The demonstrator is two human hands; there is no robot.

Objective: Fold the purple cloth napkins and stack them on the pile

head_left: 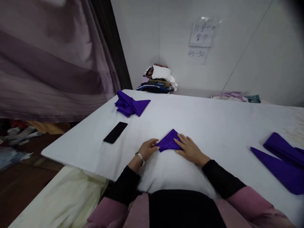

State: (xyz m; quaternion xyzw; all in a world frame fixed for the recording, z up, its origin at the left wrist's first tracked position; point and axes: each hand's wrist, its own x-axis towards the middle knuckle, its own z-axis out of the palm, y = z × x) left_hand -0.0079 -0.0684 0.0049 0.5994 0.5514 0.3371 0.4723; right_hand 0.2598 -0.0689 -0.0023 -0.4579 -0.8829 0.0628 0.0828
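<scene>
A purple cloth (169, 141), folded into a small triangle, lies on the white table in front of me. At its left corner, the fingers of my left hand (147, 149) pinch the edge. My right hand (190, 149) lies flat over the cloth's right side, fingers spread, hiding that part. A bunched purple cloth (130, 104) rests farther back on the left. More purple cloth (282, 164), with a long pointed end, lies at the right and runs out of view.
A black phone (116, 132) lies on the white table (95, 158) to the left. Behind the table stands a pile of folded clothes (158, 79) against the wall. A mauve curtain (52, 63) hangs at the left. Handwritten paper signs (201, 34) are on the wall.
</scene>
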